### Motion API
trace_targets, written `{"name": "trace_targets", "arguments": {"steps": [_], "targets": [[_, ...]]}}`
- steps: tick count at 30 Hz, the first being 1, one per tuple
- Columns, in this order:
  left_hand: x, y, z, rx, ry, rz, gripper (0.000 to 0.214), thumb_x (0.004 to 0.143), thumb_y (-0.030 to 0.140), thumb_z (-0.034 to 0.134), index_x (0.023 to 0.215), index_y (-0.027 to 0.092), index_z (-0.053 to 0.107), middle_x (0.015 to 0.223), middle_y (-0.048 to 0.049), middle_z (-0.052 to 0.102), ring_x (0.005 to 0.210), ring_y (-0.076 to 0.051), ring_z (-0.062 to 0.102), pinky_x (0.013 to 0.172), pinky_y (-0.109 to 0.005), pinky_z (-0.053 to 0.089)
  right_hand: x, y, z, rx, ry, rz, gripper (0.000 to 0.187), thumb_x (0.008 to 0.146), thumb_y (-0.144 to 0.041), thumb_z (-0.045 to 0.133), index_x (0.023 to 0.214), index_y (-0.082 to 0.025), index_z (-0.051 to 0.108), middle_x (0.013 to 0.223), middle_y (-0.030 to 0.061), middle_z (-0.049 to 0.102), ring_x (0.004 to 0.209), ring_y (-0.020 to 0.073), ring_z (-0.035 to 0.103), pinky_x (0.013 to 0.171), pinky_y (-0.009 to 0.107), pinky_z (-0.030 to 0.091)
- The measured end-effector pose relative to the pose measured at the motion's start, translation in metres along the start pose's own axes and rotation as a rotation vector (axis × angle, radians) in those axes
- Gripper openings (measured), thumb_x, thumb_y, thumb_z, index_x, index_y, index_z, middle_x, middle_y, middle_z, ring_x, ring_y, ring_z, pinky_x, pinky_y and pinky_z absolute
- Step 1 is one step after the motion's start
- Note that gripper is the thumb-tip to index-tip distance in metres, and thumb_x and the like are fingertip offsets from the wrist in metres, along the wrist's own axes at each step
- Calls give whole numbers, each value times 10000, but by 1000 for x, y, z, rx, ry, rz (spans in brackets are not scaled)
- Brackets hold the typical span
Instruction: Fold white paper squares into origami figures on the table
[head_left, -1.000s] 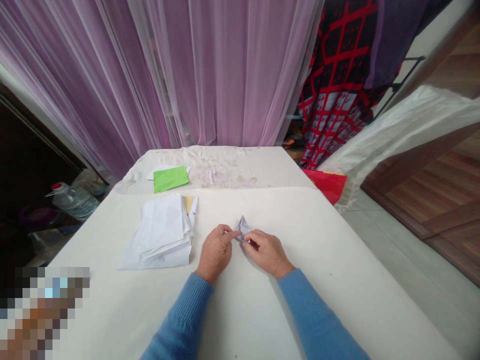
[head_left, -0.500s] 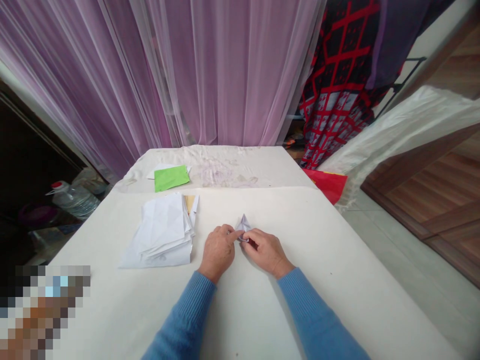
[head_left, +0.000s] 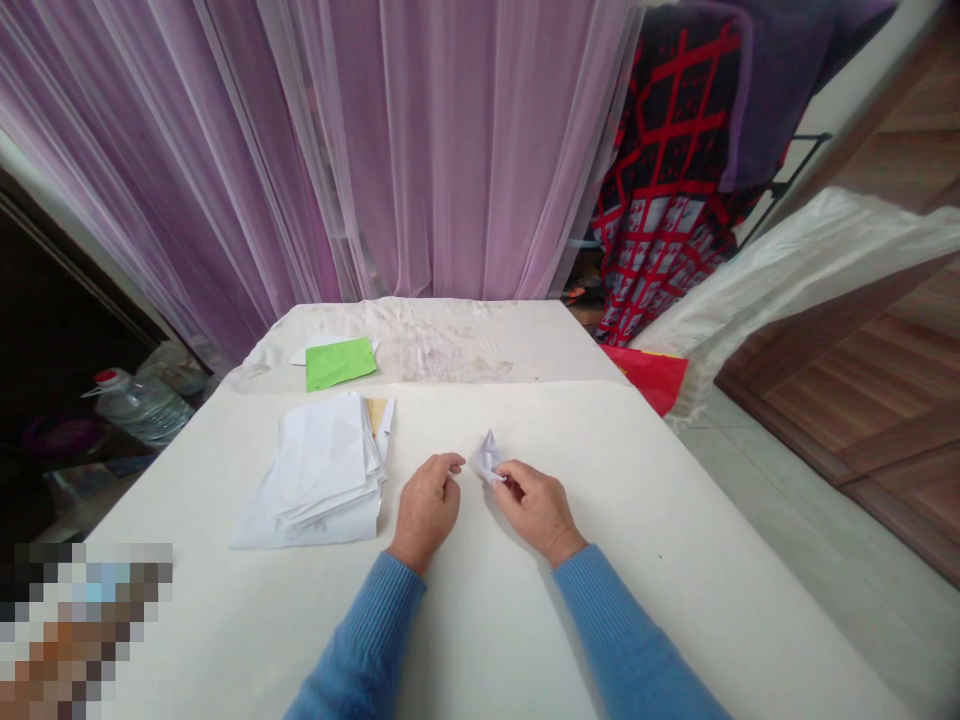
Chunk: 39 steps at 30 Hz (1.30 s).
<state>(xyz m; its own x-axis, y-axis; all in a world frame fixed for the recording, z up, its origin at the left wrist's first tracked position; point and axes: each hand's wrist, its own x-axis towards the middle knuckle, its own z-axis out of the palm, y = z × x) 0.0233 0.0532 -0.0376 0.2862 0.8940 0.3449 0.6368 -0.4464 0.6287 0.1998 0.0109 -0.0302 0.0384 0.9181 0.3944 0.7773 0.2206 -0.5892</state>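
Observation:
A small folded white paper (head_left: 486, 457) with a pointed top stands just above the table, tilted a little. Its lower right edge is pinched between the thumb and fingers of my right hand (head_left: 538, 507). My left hand (head_left: 428, 502) is just left of the paper and apart from it, fingers curved and parted from the thumb, with nothing seen in them. Left of my left hand lies a stack of white paper sheets (head_left: 322, 455).
A green paper (head_left: 340, 364) lies on white paper at the back left of the white-covered table (head_left: 637, 630). A water bottle (head_left: 142, 405) stands off the left edge. A red bag (head_left: 651, 378) is beside the right edge, and purple curtains (head_left: 450, 150) hang behind.
My left hand has let go of the folded paper and moved slightly left. The paper has tilted and opened a little in my right hand. The view has shifted slightly.

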Motion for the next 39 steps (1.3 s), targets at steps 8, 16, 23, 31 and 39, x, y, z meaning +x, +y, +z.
{"name": "trace_targets", "arguments": {"steps": [8,16,23,31,39], "targets": [[0,12,-9,166,-158,64,465,827,84,459,1202,297,632,1046,-24,653,949,-171,591,862,-303,475,18,-5,-15,50,-35,202,246,868,-377,478,812,-220,658,646,-12,662,588,122,579,585,211,389],[2,19,-9,285,-236,90,382,865,137,494,1156,306,674,1018,-42,651,917,-202,573,806,-332,472,53,-13,-14,-183,-300,283,115,746,-312,624,660,-253,672,630,-32,667,605,126,575,537,226,310],[1,20,-9,299,-253,125,399,868,130,493,1174,327,656,1022,-36,646,908,-205,563,789,-339,462,54,0,-11,-183,-304,410,64,702,-292,646,745,-245,640,687,-34,672,611,122,561,539,224,304],[0,18,-7,290,-249,149,397,855,117,492,1154,307,670,1039,-48,642,912,-198,556,807,-340,462,72,-3,-9,-347,-431,407,153,675,-410,673,671,-257,673,713,10,693,633,164,597,508,250,295],[0,17,-6,292,-245,152,377,861,118,493,1132,305,677,1029,-52,635,907,-197,556,815,-342,460,78,-6,-3,-435,-448,375,279,733,-475,608,615,-239,698,711,80,716,688,204,653,531,261,347]]}}
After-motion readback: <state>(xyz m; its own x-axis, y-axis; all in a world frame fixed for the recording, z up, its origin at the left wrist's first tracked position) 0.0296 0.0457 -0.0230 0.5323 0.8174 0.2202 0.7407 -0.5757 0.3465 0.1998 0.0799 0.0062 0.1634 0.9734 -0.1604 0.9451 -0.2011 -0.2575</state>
